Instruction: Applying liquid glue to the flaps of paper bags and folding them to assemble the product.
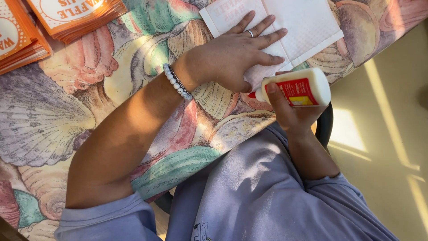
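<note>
My left hand [243,56] lies flat, fingers spread, on a white paper bag [307,24] at the table's far edge. It wears a ring, and a beaded bracelet [177,81] circles the wrist. My right hand [290,111] grips a white glue bottle [296,88] with a red label, held sideways. The bottle's red tip [252,94] points at the bag's near corner, just under my left thumb.
The table carries a cloth with a seashell pattern [58,120]. Two stacks of orange and white printed paper bags [76,13] sit at the top left. A dark chair edge [325,127] shows by my right wrist. A beige, sunlit floor [388,134] lies to the right.
</note>
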